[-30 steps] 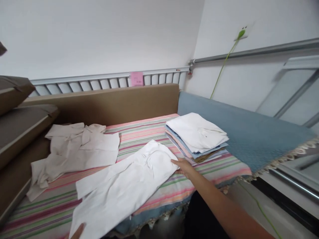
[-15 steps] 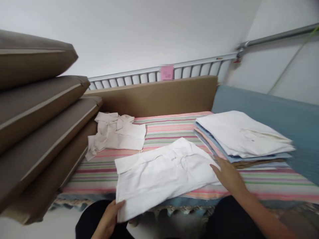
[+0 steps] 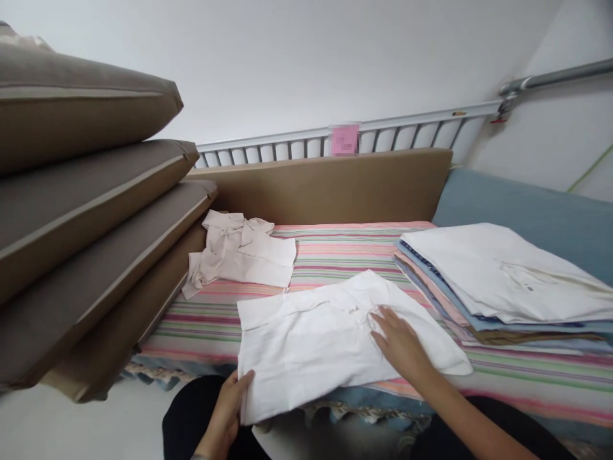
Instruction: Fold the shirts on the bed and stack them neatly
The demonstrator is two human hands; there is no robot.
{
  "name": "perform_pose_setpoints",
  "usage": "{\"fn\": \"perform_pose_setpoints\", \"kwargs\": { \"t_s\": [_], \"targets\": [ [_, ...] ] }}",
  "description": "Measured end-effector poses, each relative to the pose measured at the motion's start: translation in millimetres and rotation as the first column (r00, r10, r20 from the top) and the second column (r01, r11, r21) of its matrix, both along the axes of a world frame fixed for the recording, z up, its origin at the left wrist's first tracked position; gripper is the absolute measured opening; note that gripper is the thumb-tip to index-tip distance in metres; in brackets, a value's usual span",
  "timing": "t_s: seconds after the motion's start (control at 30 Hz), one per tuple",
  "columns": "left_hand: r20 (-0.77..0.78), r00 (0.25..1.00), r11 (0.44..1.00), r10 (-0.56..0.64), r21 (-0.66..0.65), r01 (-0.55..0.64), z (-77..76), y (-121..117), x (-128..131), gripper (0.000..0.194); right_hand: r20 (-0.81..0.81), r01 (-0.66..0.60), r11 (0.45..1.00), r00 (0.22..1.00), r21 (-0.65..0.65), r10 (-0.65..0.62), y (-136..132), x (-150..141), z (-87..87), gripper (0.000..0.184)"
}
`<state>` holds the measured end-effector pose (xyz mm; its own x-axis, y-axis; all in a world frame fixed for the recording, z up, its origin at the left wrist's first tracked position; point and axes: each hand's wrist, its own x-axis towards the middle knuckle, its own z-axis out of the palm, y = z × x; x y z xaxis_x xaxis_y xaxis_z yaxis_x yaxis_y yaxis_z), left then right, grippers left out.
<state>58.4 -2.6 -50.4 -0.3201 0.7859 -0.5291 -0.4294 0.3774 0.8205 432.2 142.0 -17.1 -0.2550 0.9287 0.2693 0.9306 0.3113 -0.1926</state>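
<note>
A white shirt (image 3: 306, 348) lies spread across the near side of the striped sheet, its lower left corner hanging over the front edge. My left hand (image 3: 230, 399) pinches that shirt at its left edge, thumb on top. Flat on the upper right part of the cloth rests my right hand (image 3: 400, 342), fingers spread and touching the fabric. To the right is a stack of folded clothes (image 3: 460, 319), topped by a folded white garment (image 3: 493, 271). A crumpled cream garment (image 3: 249, 255) lies farther back on the left.
Large brown cushions (image 3: 96, 223) are piled high at the left. A long brown cushion (image 3: 325, 188) stands along the back against a white radiator (image 3: 297, 147). A blue backrest (image 3: 527, 198) bounds the right side. The striped sheet (image 3: 345, 246) covers the surface.
My right hand has moved left from the shirt's right edge onto its upper part, fingers now spread flat. My left hand keeps its hold. The view has shifted slightly left.
</note>
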Motion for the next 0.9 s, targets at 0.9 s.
{"fn": "perform_pose_setpoints", "kwargs": {
  "t_s": [0.9],
  "targets": [
    [-0.874, 0.455, 0.912, -0.171, 0.034, 0.410, 50.8, 4, 32, 0.046, -0.486, -0.652, 0.433, 0.755, -0.622, 0.440, 76, -269, 123.1, 0.021]
  ]
}}
